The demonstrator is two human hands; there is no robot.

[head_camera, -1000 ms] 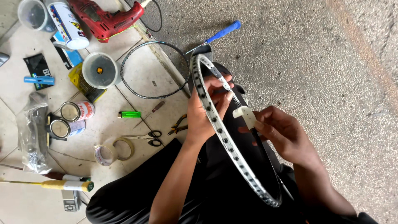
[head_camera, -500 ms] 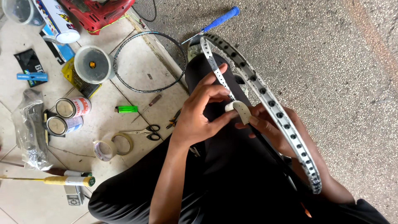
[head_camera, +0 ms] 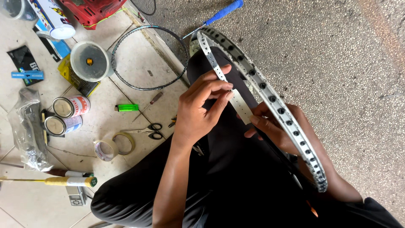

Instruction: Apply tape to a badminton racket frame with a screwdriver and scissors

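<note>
Over the person's lap, dark trousers, sits a white racket frame (head_camera: pixel 270 99), unstrung, rim lined with dark grommet holes, running from upper centre down to lower right. Left hand (head_camera: pixel 198 112) on the near side of the rim, fingers (head_camera: pixel 219 86) pressed together, pinching a pale strip of tape (head_camera: pixel 240 105) against the frame. Right hand (head_camera: pixel 276 131) under the rim, fingers curled, thumb touching the strip's lower end; can't tell how firmly it grips. Strip lies flat between both hands, touching the frame. Floor to the left is tiled, to the right rough concrete. On the tiles: a second dark racket hoop (head_camera: pixel 149 57) with a blue-handled grip (head_camera: pixel 221 12) pointing up right, just beside the white frame's top. Left of it a round clear tub (head_camera: pixel 89 61) on a yellow pack. Two small tins (head_camera: pixel 67 114) side by side, near a green lighter (head_camera: pixel 126 107). Scissors (head_camera: pixel 147 131) and a roll of tape (head_camera: pixel 114 145) lie close to the left knee. Red power drill (head_camera: pixel 90 8) at the top edge, clear plastic bag (head_camera: pixel 29 126) at far left, yellow-handled tool (head_camera: pixel 50 181) at lower left.
</note>
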